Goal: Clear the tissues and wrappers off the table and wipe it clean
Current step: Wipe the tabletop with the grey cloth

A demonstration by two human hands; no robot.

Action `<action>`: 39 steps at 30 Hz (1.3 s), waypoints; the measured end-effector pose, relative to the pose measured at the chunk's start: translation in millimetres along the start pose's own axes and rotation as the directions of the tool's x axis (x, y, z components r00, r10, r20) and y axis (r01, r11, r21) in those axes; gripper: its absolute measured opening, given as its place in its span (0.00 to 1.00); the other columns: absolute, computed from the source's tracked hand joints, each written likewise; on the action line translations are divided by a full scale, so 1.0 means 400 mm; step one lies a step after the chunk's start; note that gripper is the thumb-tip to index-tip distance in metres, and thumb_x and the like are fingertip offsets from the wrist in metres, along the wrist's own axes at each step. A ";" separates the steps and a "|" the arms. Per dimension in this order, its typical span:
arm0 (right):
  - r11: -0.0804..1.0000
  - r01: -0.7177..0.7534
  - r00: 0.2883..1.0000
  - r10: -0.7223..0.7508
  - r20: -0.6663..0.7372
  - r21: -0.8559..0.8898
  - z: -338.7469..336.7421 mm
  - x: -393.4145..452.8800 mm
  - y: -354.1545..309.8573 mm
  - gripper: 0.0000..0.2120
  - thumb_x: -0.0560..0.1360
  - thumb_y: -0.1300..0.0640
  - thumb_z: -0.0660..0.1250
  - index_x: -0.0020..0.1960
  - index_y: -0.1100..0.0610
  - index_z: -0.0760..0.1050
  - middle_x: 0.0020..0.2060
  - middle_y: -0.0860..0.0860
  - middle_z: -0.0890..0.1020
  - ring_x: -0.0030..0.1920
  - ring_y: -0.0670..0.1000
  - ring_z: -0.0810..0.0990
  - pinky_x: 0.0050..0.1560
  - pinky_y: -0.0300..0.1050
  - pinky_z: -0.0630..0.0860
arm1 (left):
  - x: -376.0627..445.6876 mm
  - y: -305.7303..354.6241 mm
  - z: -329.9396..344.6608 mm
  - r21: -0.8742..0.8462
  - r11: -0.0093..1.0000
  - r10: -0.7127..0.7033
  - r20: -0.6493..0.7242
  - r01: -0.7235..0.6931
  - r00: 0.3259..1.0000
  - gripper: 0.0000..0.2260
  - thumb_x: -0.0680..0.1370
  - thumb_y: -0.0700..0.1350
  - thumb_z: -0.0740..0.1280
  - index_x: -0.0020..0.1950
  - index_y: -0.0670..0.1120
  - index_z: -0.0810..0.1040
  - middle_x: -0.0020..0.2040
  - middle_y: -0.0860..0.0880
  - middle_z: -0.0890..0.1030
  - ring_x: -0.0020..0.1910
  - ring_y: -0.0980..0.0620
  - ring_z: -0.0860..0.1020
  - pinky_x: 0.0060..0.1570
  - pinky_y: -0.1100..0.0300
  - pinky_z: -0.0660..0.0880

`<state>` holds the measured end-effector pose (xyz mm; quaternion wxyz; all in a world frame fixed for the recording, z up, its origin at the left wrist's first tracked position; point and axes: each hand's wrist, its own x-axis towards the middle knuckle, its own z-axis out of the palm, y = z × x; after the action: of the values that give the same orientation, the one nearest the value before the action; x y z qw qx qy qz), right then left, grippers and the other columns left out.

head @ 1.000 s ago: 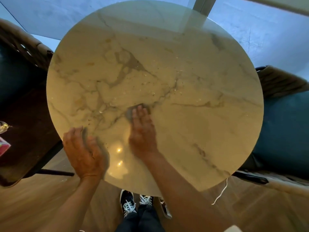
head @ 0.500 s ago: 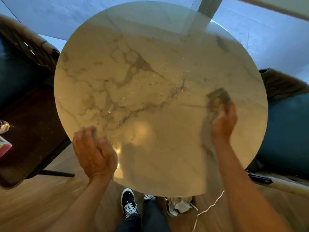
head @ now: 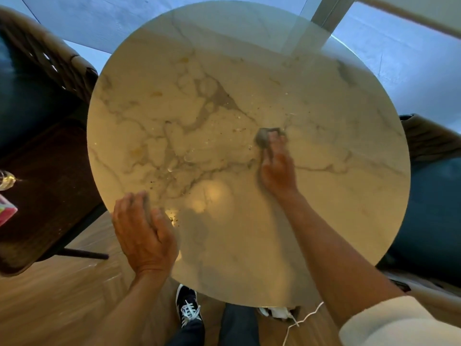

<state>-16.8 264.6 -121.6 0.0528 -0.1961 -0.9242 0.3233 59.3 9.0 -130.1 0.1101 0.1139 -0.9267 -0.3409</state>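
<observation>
The right hand (head: 278, 168) covers most of the cloth (head: 264, 139), so only a blurred grey corner shows at its twelve o'clock. The desk (head: 224, 108) hides the white paper (head: 275, 312) on the floor at six o'clock. A pink packet (head: 6, 212) at nine o'clock is cut off by the edge; its kind is unclear.

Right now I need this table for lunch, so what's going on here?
A person is wiping the round marble table. Their right hand presses a small grey cloth onto the top near the middle, while the left hand rests at the near-left edge. No tissues or wrappers lie on the top, but small crumbs are scattered by the cloth, so it isn't clean yet.
</observation>
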 end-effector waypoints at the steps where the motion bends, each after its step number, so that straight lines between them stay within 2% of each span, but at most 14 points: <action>1: 0.998 0.064 0.997 -0.065 0.039 0.014 0.033 -0.015 -0.032 0.21 0.82 0.61 0.55 0.75 0.60 0.63 0.76 0.57 0.61 0.77 0.55 0.57 0.76 0.47 0.52 | 0.001 -0.002 0.001 -0.006 1.000 -0.004 -0.002 0.004 1.000 0.21 0.78 0.49 0.53 0.66 0.40 0.70 0.65 0.40 0.70 0.67 0.41 0.67 0.67 0.41 0.64; 5: 0.969 0.243 0.957 -0.248 0.150 0.053 0.131 -0.096 -0.124 0.22 0.79 0.63 0.55 0.73 0.62 0.66 0.73 0.58 0.66 0.76 0.57 0.59 0.75 0.46 0.51 | 0.001 -0.005 -0.001 -0.012 1.000 -0.021 -0.012 0.020 1.000 0.22 0.78 0.49 0.52 0.66 0.39 0.70 0.65 0.39 0.70 0.68 0.40 0.66 0.69 0.42 0.62; 8: 0.927 0.365 0.905 -0.375 0.201 0.089 0.177 -0.165 -0.183 0.23 0.76 0.65 0.58 0.71 0.65 0.68 0.71 0.62 0.68 0.74 0.61 0.63 0.75 0.53 0.56 | -0.003 -0.001 -0.002 -0.015 1.000 -0.003 -0.027 0.002 1.000 0.22 0.78 0.50 0.52 0.66 0.39 0.70 0.65 0.38 0.70 0.67 0.40 0.66 0.70 0.44 0.61; 11: 0.910 0.374 0.865 -0.412 0.288 0.179 0.185 -0.197 -0.213 0.22 0.79 0.65 0.57 0.72 0.63 0.66 0.73 0.59 0.67 0.75 0.56 0.60 0.76 0.51 0.54 | -0.006 -0.004 0.004 0.013 1.000 0.004 -0.035 -0.003 0.999 0.20 0.79 0.48 0.54 0.67 0.39 0.70 0.65 0.39 0.70 0.68 0.41 0.66 0.71 0.45 0.60; 14: 0.879 0.054 0.914 -0.235 0.331 0.475 0.123 -0.176 -0.223 0.19 0.80 0.63 0.57 0.70 0.57 0.71 0.68 0.53 0.75 0.69 0.49 0.70 0.72 0.44 0.63 | -0.006 0.003 0.000 0.041 0.998 -0.045 0.015 0.044 0.999 0.22 0.79 0.51 0.53 0.68 0.41 0.69 0.67 0.41 0.69 0.70 0.43 0.64 0.72 0.46 0.60; 16: 0.739 -0.147 0.949 -0.082 0.305 0.658 0.048 -0.158 -0.214 0.17 0.80 0.64 0.57 0.65 0.56 0.75 0.59 0.51 0.80 0.59 0.45 0.77 0.64 0.43 0.71 | -0.009 0.015 -0.008 0.079 0.997 -0.030 0.016 0.028 0.999 0.21 0.79 0.51 0.54 0.68 0.42 0.68 0.68 0.41 0.68 0.71 0.44 0.63 0.71 0.47 0.60; 18: 0.645 -0.219 0.969 0.058 0.238 0.732 -0.038 -0.136 -0.176 0.15 0.80 0.66 0.57 0.62 0.54 0.75 0.51 0.47 0.81 0.49 0.38 0.79 0.56 0.34 0.74 | -0.009 0.052 -0.007 0.079 0.994 0.070 0.015 -0.071 0.997 0.21 0.79 0.50 0.56 0.68 0.41 0.69 0.68 0.40 0.69 0.72 0.41 0.62 0.72 0.47 0.58; 20: 0.625 -0.217 0.973 0.196 0.118 0.750 -0.127 -0.097 -0.106 0.14 0.81 0.65 0.57 0.63 0.53 0.73 0.50 0.43 0.79 0.44 0.33 0.78 0.49 0.25 0.71 | -0.009 0.117 0.026 0.040 0.966 0.252 0.051 -0.254 0.966 0.22 0.78 0.50 0.57 0.67 0.39 0.71 0.68 0.39 0.70 0.72 0.39 0.62 0.73 0.50 0.55; 23: 0.771 -0.131 0.932 0.310 -0.187 0.624 -0.248 -0.006 0.047 0.15 0.80 0.66 0.58 0.66 0.63 0.73 0.57 0.50 0.77 0.51 0.39 0.74 0.51 0.21 0.67 | -0.025 0.213 0.122 -0.039 0.885 0.465 0.144 -0.465 0.873 0.21 0.78 0.48 0.59 0.66 0.38 0.72 0.68 0.39 0.72 0.72 0.40 0.63 0.73 0.49 0.58; 26: 0.905 -0.159 0.880 0.312 -0.359 0.395 -0.356 0.086 0.225 0.19 0.80 0.59 0.56 0.69 0.60 0.71 0.63 0.55 0.77 0.62 0.49 0.75 0.62 0.35 0.69 | -0.036 0.266 0.206 -0.046 0.877 0.475 0.235 -0.479 0.848 0.22 0.79 0.48 0.59 0.70 0.39 0.70 0.70 0.40 0.69 0.73 0.41 0.61 0.70 0.43 0.62; 29: 0.942 -0.288 0.879 0.332 -0.343 0.171 -0.410 0.153 0.376 0.19 0.81 0.57 0.54 0.70 0.57 0.69 0.66 0.57 0.76 0.65 0.57 0.73 0.65 0.44 0.67 | -0.040 0.272 0.249 0.062 0.865 0.455 0.323 -0.498 0.830 0.24 0.80 0.49 0.58 0.71 0.37 0.68 0.72 0.38 0.67 0.73 0.40 0.61 0.70 0.42 0.63; 33: 0.932 -0.351 0.884 0.361 -0.295 0.090 -0.348 0.210 0.409 0.24 0.77 0.53 0.50 0.70 0.57 0.69 0.68 0.59 0.73 0.67 0.61 0.71 0.69 0.52 0.66 | -0.038 0.280 0.256 0.125 0.870 0.412 0.344 -0.476 0.844 0.24 0.80 0.49 0.57 0.72 0.38 0.66 0.72 0.38 0.67 0.73 0.39 0.61 0.72 0.44 0.61; 36: 0.953 -0.289 0.917 0.302 -0.261 0.088 -0.260 0.242 0.323 0.23 0.78 0.56 0.53 0.72 0.58 0.69 0.70 0.59 0.71 0.69 0.59 0.70 0.69 0.47 0.64 | -0.037 0.287 0.258 0.116 0.876 0.408 0.337 -0.468 0.848 0.24 0.79 0.49 0.57 0.72 0.38 0.65 0.72 0.38 0.66 0.73 0.40 0.61 0.72 0.46 0.60; 39: 0.995 -0.081 0.992 0.087 -0.090 0.066 -0.144 0.230 0.193 0.25 0.76 0.60 0.54 0.72 0.61 0.68 0.72 0.60 0.68 0.73 0.57 0.65 0.73 0.44 0.57 | -0.038 0.279 0.255 0.090 0.880 0.422 0.306 -0.467 0.854 0.23 0.79 0.47 0.58 0.72 0.37 0.66 0.72 0.37 0.66 0.74 0.39 0.60 0.73 0.47 0.59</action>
<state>-63.0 389.5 -126.8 0.0879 -0.2478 -0.9012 0.3445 29.6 158.1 -134.5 0.0458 -0.1440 -0.9583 -0.2427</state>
